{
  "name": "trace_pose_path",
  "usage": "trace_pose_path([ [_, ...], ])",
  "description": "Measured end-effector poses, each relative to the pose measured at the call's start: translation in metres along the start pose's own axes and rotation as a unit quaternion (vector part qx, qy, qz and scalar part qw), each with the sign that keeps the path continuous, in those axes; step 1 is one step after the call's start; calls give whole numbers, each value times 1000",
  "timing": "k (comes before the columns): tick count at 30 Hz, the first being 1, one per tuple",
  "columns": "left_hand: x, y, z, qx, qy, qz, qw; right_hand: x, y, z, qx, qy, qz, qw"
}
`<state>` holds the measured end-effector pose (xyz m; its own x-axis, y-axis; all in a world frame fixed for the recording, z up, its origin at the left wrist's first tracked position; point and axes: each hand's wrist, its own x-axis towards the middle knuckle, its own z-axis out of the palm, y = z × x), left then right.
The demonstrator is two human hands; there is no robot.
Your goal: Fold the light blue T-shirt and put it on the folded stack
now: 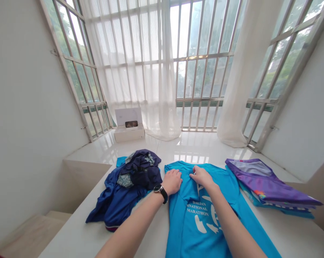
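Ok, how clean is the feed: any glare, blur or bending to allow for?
Head view: daylight through the barred windows washes out parts of the panes; head view: the glossy white ledge mirrors the bars; head view: wide-angle bending seems to slant the side frames; head view: left hand, right hand and blue shirt look fairly sharp.

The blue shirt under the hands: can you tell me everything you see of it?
The blue shirt looks thin, smooth and slightly shiny. White lettering reads "DALIAN", "RNATIONAL" and "MARATHON", cut off by an inward fold on the left; larger white shapes are partly hidden by the right forearm. It lies spread on a white surface, between a dark clothes pile and a folded stack, its lower end out of frame. The left hand and right hand touch its upper part.
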<state>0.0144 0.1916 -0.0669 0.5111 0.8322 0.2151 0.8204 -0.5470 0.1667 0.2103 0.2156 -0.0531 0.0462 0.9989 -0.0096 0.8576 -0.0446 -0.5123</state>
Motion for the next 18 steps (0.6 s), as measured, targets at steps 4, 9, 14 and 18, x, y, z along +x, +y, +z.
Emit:
trace_pose_path([
  [4,-12,-1,14,-37,23,-10,999,-26,-11,-14,10,41,4,999],
  [9,-11,-3,12,-84,61,-21,994,-95,-24,-12,65,-59,-27,996],
  [14,-18,-2,1,-110,108,-36,987,-159,-41,-2,61,-118,-73,988],
  [18,-42,-5,-1,-110,85,-32,990,-182,-61,4,25,-122,-86,988],
])
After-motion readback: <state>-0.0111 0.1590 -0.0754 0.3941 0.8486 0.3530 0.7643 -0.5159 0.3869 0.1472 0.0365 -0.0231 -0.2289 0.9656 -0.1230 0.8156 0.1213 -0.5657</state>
